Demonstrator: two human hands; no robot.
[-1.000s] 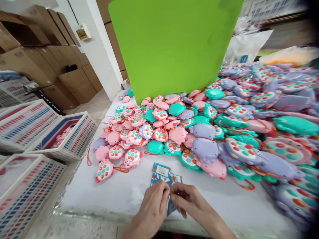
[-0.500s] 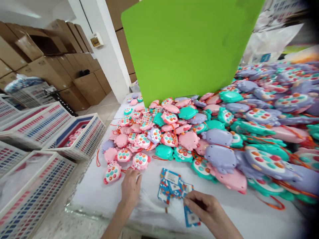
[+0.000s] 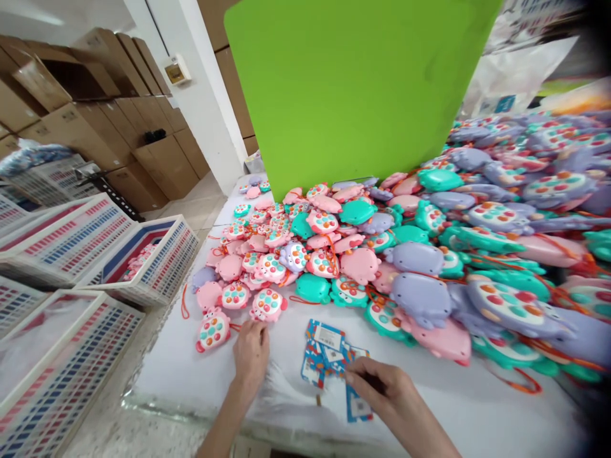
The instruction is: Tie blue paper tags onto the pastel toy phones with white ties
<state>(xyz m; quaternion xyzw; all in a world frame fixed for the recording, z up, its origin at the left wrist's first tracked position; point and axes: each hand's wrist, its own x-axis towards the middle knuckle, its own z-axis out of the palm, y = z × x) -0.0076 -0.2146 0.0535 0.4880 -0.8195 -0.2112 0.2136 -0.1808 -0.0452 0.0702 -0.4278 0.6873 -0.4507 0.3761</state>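
A blue printed card (image 3: 359, 407) lies at the near edge of the white surface (image 3: 191, 369), pinched at its top by the right hand (image 3: 384, 388), whose fingers (image 3: 357, 377) are curled closed on it. Just beyond that card and touching it sits a small fan of loose cards (image 3: 327, 346) of the same blue pattern, barcode labels face up. To their left the left hand (image 3: 251, 350) rests flat on the surface with its fingers spread and holding nothing, the tips just short of a pink toy (image 3: 268, 304) with coloured buttons. A second pink toy (image 3: 211, 329) lies near it by an orange cord. Behind these a heap of toys (image 3: 429, 254) in pink, teal and lilac covers the surface and rises to the right. A green board (image 3: 353, 83) stands upright at the back of the heap. Off the left edge stand white baskets (image 3: 157, 261), with stacked cardboard boxes (image 3: 119, 127) against the far wall.
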